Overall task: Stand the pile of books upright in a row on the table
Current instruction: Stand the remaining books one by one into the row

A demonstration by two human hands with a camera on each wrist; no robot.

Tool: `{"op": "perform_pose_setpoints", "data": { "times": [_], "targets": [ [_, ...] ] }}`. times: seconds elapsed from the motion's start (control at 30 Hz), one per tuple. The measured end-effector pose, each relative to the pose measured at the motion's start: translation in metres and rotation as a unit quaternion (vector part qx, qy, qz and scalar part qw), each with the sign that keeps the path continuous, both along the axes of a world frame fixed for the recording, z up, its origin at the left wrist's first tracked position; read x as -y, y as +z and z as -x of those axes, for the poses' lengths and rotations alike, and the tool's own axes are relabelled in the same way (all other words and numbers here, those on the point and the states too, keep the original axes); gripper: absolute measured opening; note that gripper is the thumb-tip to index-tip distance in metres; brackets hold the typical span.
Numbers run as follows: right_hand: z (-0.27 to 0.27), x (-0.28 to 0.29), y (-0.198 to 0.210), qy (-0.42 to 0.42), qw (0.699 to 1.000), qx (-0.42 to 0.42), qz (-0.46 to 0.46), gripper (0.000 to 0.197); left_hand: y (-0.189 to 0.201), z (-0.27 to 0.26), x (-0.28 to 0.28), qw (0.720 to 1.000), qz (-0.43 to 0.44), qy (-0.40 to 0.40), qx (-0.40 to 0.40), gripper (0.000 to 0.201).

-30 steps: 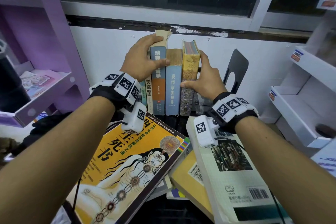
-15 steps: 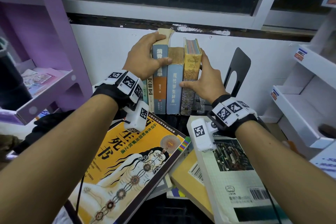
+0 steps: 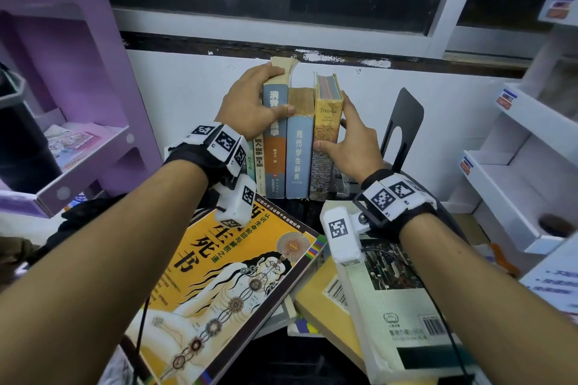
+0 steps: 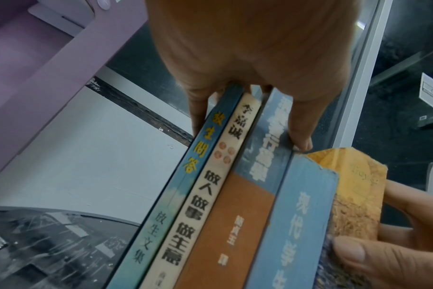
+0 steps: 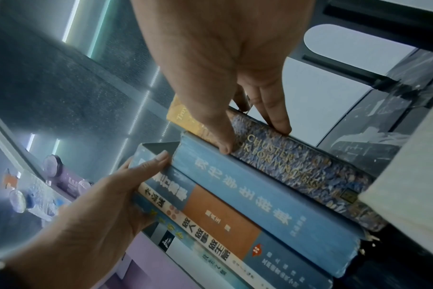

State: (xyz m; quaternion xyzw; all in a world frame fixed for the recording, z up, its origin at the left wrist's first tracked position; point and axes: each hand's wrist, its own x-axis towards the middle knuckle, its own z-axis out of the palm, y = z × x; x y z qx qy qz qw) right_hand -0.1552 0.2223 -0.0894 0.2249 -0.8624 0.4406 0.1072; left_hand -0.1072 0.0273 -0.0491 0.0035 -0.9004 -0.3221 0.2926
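Observation:
Several books stand upright in a row against the white wall: a thin teal book [image 4: 185, 185], a cream book [image 3: 259, 162], a blue-and-orange book [image 3: 275, 162], a light blue dictionary [image 3: 299, 153] and a yellow book [image 3: 327, 116]. My left hand [image 3: 250, 100] grips the row's left end, its fingers beside the teal book and its thumb across the blue-and-orange spine [image 4: 247, 205]. My right hand [image 3: 347, 141] grips the yellow book [image 5: 297, 170], thumb on the spine and fingers along its right cover. More books lie flat in front: a big yellow one [image 3: 225, 284], a tan one [image 3: 325, 300] and a white one [image 3: 391, 306].
A black metal bookend [image 3: 403, 122] stands just right of the row, behind my right hand. A purple shelf unit [image 3: 78, 78] flanks the left and white shelves [image 3: 513, 172] the right. A window sill [image 3: 281, 25] runs above the wall.
Both hands keep the same hold on the upright row. Only the head view has shifted a little.

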Motion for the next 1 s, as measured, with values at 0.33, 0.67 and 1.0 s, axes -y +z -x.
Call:
{"op": "perform_pose_setpoints", "data": {
  "times": [0.33, 0.67, 1.0],
  "targets": [
    [-0.025, -0.002, 0.013, 0.034, 0.998, 0.048, 0.010, 0.079, 0.012, -0.030, -0.003, 0.998, 0.023, -0.003, 0.065, 0.072],
    [-0.064, -0.011, 0.034, 0.017, 0.994, 0.105, -0.023, 0.069, 0.017, -0.084, -0.010, 0.996, 0.024, -0.011, 0.090, 0.066],
    [-0.106, 0.000, 0.027, 0.082, 0.966, 0.170, -0.178, 0.073, -0.006, -0.128, 0.000, 0.947, 0.004, 0.006, 0.321, 0.074]
  ]
}}
